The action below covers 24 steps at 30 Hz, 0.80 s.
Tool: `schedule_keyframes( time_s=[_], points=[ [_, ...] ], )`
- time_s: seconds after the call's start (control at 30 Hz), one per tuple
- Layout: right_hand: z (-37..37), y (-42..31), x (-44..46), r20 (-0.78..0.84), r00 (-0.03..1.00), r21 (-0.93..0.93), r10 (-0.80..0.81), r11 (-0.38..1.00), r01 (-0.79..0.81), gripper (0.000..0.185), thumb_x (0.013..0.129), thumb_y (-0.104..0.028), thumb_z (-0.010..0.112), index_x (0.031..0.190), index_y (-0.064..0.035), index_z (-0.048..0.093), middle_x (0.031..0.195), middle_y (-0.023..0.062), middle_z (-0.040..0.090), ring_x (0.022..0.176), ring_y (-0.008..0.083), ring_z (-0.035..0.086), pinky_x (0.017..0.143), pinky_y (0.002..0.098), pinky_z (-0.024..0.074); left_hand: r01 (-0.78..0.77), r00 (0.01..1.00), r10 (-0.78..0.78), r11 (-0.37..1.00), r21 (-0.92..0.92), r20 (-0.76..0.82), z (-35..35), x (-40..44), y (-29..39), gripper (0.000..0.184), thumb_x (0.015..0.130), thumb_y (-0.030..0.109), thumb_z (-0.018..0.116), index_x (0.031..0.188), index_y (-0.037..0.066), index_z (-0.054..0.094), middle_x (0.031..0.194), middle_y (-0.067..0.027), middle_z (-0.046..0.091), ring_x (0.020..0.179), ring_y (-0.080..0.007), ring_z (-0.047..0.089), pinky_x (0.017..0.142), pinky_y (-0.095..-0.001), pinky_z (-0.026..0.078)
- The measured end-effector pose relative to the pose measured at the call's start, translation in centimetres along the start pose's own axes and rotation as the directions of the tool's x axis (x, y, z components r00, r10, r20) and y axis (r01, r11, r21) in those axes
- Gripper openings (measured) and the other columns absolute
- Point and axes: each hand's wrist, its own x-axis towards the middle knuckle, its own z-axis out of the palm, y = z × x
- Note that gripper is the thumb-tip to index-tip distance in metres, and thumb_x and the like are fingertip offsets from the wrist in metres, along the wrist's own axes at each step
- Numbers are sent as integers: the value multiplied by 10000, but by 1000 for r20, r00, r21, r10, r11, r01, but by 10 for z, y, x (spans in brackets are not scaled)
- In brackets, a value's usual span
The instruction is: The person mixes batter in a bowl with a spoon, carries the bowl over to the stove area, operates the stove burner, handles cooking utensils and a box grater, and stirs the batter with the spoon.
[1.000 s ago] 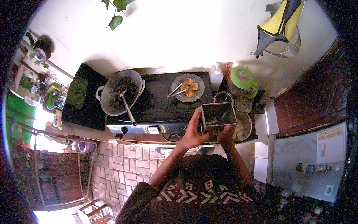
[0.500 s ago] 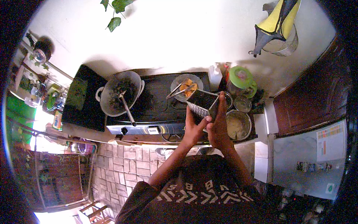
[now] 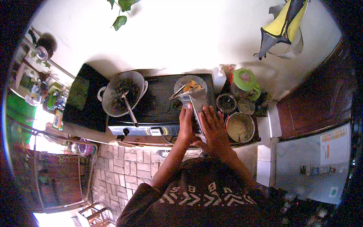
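Note:
A metal box grater (image 3: 196,109) is between my two hands, in front of the stove. My left hand (image 3: 186,126) holds its left side, with the thumb on the metal. My right hand (image 3: 213,126) lies against its right side, fingers stretched over the surface. Just beyond the grater's top, a glass plate (image 3: 182,82) holds orange pieces (image 3: 192,86) with metal tongs (image 3: 177,93) across it. Right of my right hand is a bowl (image 3: 242,128) with pale contents.
A wok (image 3: 113,104) with a ladle (image 3: 130,111) sits on the left of the stove (image 3: 159,87). A white bottle (image 3: 219,77), a green-lidded jug (image 3: 245,78) and small round containers (image 3: 226,103) are at the back right.
The grater has moved left from beside the bowl and been turned, so its perforated faces now show. My hands have moved with it, and my right hand has flattened against its side.

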Motion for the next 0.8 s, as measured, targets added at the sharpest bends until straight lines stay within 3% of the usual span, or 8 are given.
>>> schedule_keyframes(
  time_s=[0.2,0.37,0.6,0.77,0.8],
  points=[
    [14,-1,-13,-1,999,-35,-54,998,54,929,841,-711,343,1384,43,333,1487,229,249,1387,412,213,1112,568,122,-30,998,31,1000,7,-45,-22,15,-6,538,956,478,461,1259,33,464,1129,-86,570,1001,-183,536,905,-321,415],
    [6,-6,-12,-18,998,-38,-54,998,54,938,842,-738,283,1386,24,343,1478,220,271,1384,415,216,1112,576,107,-164,983,180,951,263,-40,-21,9,-10,546,970,497,412,1225,17,469,1096,-80,547,974,-163,498,890,-312,402],
    [2,-8,-6,-42,998,-48,-40,998,38,929,847,-735,269,1387,18,351,1480,216,271,1388,417,202,1108,587,98,-137,984,153,977,165,-88,-9,5,-9,538,982,487,382,1230,14,454,1081,-90,541,963,-162,490,882,-307,401],
    [-11,-14,3,7,1000,-70,23,997,-23,964,827,-763,241,1388,11,360,1483,216,266,1393,408,197,1110,579,101,-178,977,206,934,308,-58,-18,2,-22,515,989,467,378,1232,18,445,1098,-95,556,983,-163,511,887,-312,421],
    [-4,-9,4,-63,998,-56,5,998,-8,990,814,-780,219,1391,13,355,1486,216,263,1396,404,192,1113,572,94,-178,977,206,934,309,-58,-12,-2,-19,515,989,467,378,1232,18,445,1098,-95,556,983,-163,511,887,-312,421]
  ],
)
